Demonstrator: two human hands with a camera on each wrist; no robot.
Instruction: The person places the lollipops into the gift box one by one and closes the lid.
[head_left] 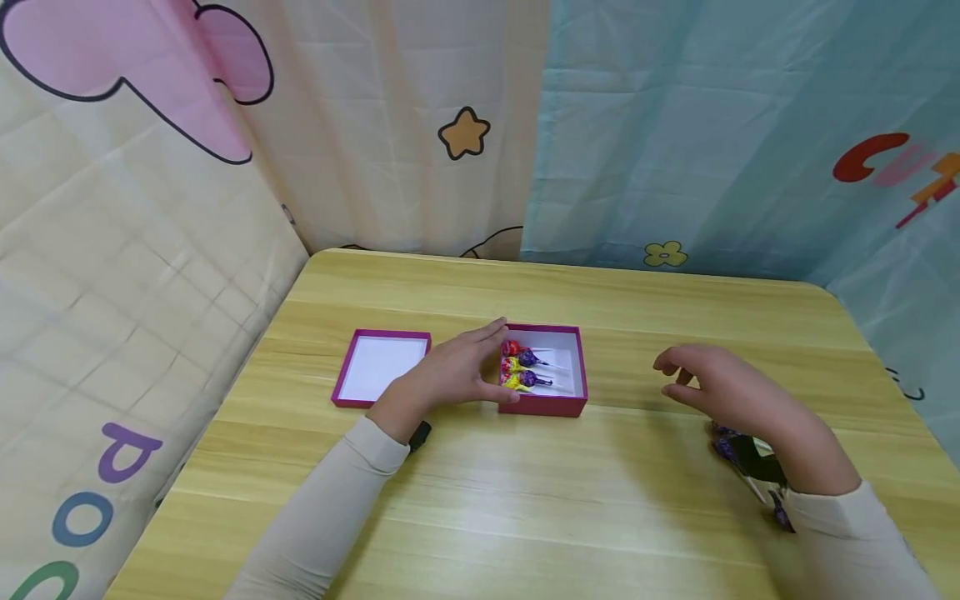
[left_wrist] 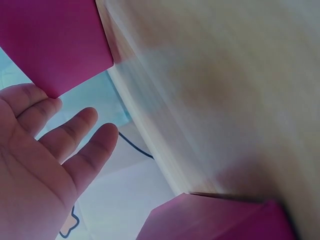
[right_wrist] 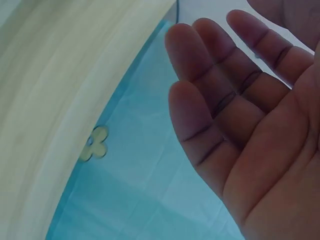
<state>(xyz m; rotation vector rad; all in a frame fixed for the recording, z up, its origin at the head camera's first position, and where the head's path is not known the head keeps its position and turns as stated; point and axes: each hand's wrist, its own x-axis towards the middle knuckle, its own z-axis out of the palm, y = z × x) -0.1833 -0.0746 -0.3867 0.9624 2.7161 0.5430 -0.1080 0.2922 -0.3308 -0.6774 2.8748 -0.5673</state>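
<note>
Cartoon-printed curtains (head_left: 375, 125) back a wood-grain table (head_left: 495, 492), a magenta-rimmed, white-lined lid (head_left: 386, 367) lying left of the open magenta cardboard box (head_left: 543, 406). At the box's left end rests the left hand (head_left: 459, 367), fingers relaxed and spread, beside wrapped red, yellow and purple lollipops (head_left: 512, 365) inside. Right of it, the empty right hand (head_left: 720, 385) hangs loosely curled near more purple-wrapped lollipops (head_left: 724, 448); filling seems the step, the next move probably calling for another pinched stick.
</note>
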